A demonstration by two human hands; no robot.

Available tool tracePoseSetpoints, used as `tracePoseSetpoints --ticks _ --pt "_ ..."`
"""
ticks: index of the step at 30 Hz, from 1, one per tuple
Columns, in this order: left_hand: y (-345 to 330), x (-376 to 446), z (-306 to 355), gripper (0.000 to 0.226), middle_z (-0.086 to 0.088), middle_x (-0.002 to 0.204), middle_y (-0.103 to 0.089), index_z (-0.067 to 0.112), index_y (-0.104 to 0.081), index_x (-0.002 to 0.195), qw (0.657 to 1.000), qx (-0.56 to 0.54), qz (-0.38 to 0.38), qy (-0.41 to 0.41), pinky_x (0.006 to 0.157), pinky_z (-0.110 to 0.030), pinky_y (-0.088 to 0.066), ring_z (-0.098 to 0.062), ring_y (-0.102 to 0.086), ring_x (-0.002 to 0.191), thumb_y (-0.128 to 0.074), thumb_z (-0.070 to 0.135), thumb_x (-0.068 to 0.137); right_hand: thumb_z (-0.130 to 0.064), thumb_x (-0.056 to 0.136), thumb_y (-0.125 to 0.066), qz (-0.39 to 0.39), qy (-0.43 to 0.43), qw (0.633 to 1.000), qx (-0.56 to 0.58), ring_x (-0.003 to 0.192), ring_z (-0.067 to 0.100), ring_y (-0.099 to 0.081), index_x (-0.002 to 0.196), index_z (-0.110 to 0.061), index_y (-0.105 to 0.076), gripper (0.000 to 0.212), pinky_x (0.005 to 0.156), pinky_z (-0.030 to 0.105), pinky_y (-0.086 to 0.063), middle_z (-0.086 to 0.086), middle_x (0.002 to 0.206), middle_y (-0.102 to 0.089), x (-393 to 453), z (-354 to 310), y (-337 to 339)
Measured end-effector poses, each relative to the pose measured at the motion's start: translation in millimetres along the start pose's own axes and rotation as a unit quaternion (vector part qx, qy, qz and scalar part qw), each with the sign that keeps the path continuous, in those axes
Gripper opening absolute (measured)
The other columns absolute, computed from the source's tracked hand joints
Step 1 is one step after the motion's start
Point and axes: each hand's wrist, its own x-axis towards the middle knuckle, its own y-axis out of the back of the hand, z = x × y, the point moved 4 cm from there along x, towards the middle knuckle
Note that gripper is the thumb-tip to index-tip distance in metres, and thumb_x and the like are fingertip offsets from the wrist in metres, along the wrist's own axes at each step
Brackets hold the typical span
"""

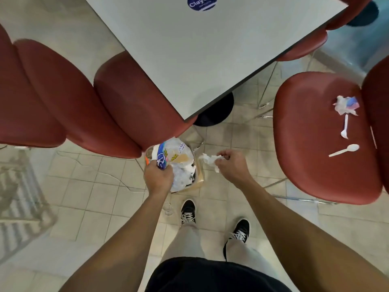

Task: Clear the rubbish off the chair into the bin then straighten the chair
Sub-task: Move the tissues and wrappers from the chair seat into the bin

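2 hands [189,171] over bin [199,181], bin mostly hidden, chair [315,131] back cropped

Canteen or café, red moulded chairs [117,106] round a pedestal table [206,55], tiled floor [94,197]

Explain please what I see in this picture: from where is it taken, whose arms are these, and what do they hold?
A camera worn on a person's head looks down, so the arms are the person's own. The left hand grips a printed plastic wrapper at the bin on the floor. The right hand holds crumpled white tissue beside the bin. On the red chair at right lie two white plastic spoons and a crumpled wrapper. A grey table stands ahead.
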Motion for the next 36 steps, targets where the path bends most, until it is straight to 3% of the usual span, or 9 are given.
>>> tracePoseSetpoints --ticks 4,10,13,15,20,26,30,34,36 --pt "7 50 -33 0.015 -0.02 0.09 -0.062 0.01 -0.069 0.084 1.0 0.011 0.004 0.025 0.071 -0.038 -0.057 -0.03 -0.063 0.074 -0.066 0.019 0.071 -0.004 0.081 -0.058 -0.007 -0.017 1.0 -0.012 0.052 0.008 -0.051 0.097 -0.012 -0.069 0.021 0.044 0.013 -0.04 -0.002 0.068 -0.061 12 -7 -54" --pt "4 88 -40 0.026 -0.008 0.086 -0.059 0.01 -0.044 0.094 0.999 0.018 -0.015 0.033 0.064 -0.03 -0.04 -0.026 -0.055 0.075 -0.066 0.013 0.08 -0.007 0.081 -0.063 0.013 -0.039 0.998 -0.057 0.058 0.011 -0.051 0.093 -0.015 -0.053 0.018 0.047 0.018 -0.038 -0.005 0.071 -0.056 33 -3 -120" --pt "-6 97 -50 0.027 -0.006 0.082 -0.058 0.014 -0.04 0.093 0.995 0.1 -0.023 -0.016 0.06 -0.032 -0.037 -0.025 -0.052 0.071 -0.06 0.031 0.089 -0.007 0.078 -0.061 0.027 -0.047 0.993 -0.107 0.064 0.018 -0.053 0.08 -0.016 -0.051 0.013 0.056 0.027 -0.043 -0.001 0.071 -0.057 40 3 -143" --pt "-15 105 -60 0.023 -0.006 0.085 -0.058 0.013 -0.046 0.09 0.983 0.171 -0.04 -0.051 0.063 -0.035 -0.04 -0.026 -0.054 0.076 -0.06 0.031 0.088 -0.011 0.08 -0.061 0.012 -0.06 0.989 -0.136 0.073 0.021 -0.061 0.077 -0.019 -0.058 0.009 0.065 0.029 -0.049 0.001 0.081 -0.065 45 10 -157" --pt "-35 121 -82 0.024 -0.012 0.104 -0.052 0.01 -0.064 0.094 0.95 0.298 -0.046 -0.077 0.081 -0.042 -0.043 -0.032 -0.048 0.1 -0.07 0.024 0.076 -0.018 0.09 -0.057 -0.033 -0.049 0.97 -0.234 0.101 0.024 -0.059 0.099 -0.016 -0.072 0.018 0.084 0.029 -0.048 0.008 0.115 -0.058 58 27 -175" --pt "-50 128 -92 0.03 -0.011 0.111 -0.053 0.015 -0.069 0.098 0.919 0.374 -0.087 -0.086 0.086 -0.041 -0.037 -0.031 -0.046 0.104 -0.07 0.036 0.076 -0.016 0.089 -0.05 -0.14 -0.073 0.938 -0.309 0.125 0.03 -0.038 0.13 -0.025 -0.058 0.043 0.106 0.036 -0.038 0.01 0.135 -0.035 56 38 -179" --pt "-37 123 -80 0.034 -0.008 0.109 -0.058 0.019 -0.07 0.1 0.927 0.352 -0.11 -0.072 0.09 -0.041 -0.036 -0.03 -0.048 0.106 -0.062 0.043 0.076 -0.017 0.085 -0.053 -0.138 -0.074 0.961 -0.228 0.119 0.026 -0.046 0.122 -0.03 -0.063 0.04 0.102 0.036 -0.043 0.007 0.127 -0.04 51 35 -166" --pt "-16 105 -59 0.039 -0.003 0.104 -0.059 0.024 -0.063 0.103 0.953 0.278 -0.089 -0.076 0.089 -0.04 -0.04 -0.026 -0.052 0.103 -0.067 0.045 0.071 -0.017 0.087 -0.055 -0.08 -0.027 0.982 -0.167 0.082 0.016 -0.058 0.109 -0.026 -0.069 0.027 0.072 0.02 -0.045 0.003 0.112 -0.044 45 19 -141" --pt "-9 93 -47 0.044 -0.001 0.1 -0.058 0.021 -0.057 0.099 0.959 0.264 -0.068 -0.083 0.086 -0.04 -0.044 -0.025 -0.054 0.099 -0.069 0.05 0.067 -0.019 0.087 -0.057 -0.065 -0.006 0.985 -0.161 0.076 0.013 -0.054 0.113 -0.025 -0.067 0.029 0.073 0.02 -0.044 0.002 0.109 -0.044 43 12 -128"
